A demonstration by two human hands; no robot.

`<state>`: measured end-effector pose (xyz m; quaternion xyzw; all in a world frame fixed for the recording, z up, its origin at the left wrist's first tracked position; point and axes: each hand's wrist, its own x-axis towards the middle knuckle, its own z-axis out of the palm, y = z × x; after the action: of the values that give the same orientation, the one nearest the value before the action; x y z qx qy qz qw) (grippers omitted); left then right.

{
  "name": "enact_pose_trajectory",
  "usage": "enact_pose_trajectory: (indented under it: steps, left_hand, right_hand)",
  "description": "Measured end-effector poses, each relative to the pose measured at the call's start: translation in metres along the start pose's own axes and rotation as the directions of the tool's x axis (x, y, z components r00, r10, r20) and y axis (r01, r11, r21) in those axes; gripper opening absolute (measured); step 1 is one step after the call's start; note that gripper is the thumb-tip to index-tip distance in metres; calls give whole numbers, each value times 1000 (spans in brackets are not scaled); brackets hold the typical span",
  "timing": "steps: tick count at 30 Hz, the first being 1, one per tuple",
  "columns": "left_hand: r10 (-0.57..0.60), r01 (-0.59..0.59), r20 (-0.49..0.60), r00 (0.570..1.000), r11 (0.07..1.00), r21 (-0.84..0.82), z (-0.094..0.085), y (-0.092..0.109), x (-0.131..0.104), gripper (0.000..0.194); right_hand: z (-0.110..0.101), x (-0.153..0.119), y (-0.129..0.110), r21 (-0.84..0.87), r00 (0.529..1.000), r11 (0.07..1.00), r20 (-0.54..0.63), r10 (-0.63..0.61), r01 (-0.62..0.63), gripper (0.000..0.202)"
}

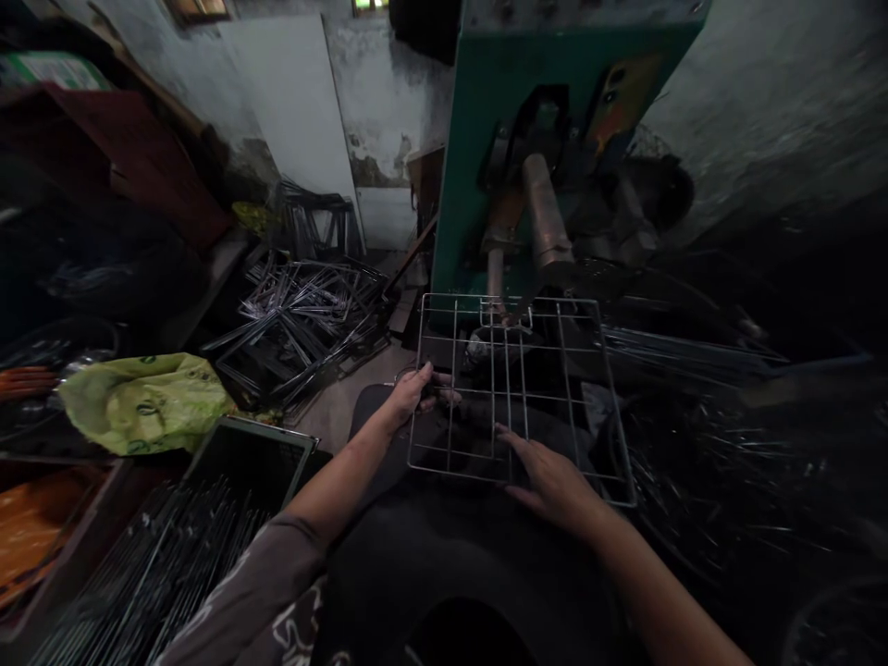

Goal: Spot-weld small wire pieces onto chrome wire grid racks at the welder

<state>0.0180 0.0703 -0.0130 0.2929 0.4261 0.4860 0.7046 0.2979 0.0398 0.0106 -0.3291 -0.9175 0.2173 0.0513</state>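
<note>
A rectangular wire rack (509, 398) with crossing rods lies tilted over my lap, its far edge touching or close beneath the copper electrode (495, 277) of a green machine (478, 111). My left hand (414, 393) is closed round the left edge of the rack. At the near side, my right hand (545, 476) grips the rack's wires, thumb below and fingers above. A small bent wire piece (531, 319) sits at the middle of the far edge. Shadow hides the exact contact between electrode and wires.
Wire frames (298, 305) are heaped on the floor at left. A green-yellow sack (149, 402) lies near a crate (309, 444) and a bundle of rods (159, 564). More loose wires (721, 453) fill the dark right side. Another person's hand (28, 381) shows at the far left.
</note>
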Motion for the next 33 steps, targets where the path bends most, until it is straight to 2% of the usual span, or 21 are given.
enact_pose_trajectory:
  steps: [13, 19, 22, 25, 27, 30, 33]
  left_hand:
    - [-14, 14, 30, 999, 1000, 0, -1, 1, 6, 62]
    - [-35, 36, 1, 999, 999, -25, 1, -1, 6, 60]
    - [-1, 1, -5, 1000, 999, -35, 3, -3, 5, 59]
    - [59, -61, -34, 998, 995, -79, 5, 0, 5, 57]
    - [74, -81, -58, 996, 990, -113, 5, 4, 8, 56]
    - [61, -73, -74, 995, 984, -162, 5, 14, 19, 54]
    - [54, -73, -103, 993, 980, -185, 4, 24, 35, 53]
  right_hand:
    - [1, 1, 6, 91, 1000, 996, 3, 20, -20, 76]
    - [-3, 0, 5, 116, 999, 992, 29, 45, -48, 70]
    - [-16, -1, 5, 49, 998, 997, 30, 60, -61, 69]
    - [-38, -1, 12, -9, 998, 998, -20, 62, -62, 69]
    - [-54, 2, 21, -19, 996, 998, -59, 60, -61, 58]
    - [-75, 15, 39, -47, 995, 996, -69, 66, -70, 30]
    - [-91, 39, 58, -36, 998, 999, -53, 35, -37, 21]
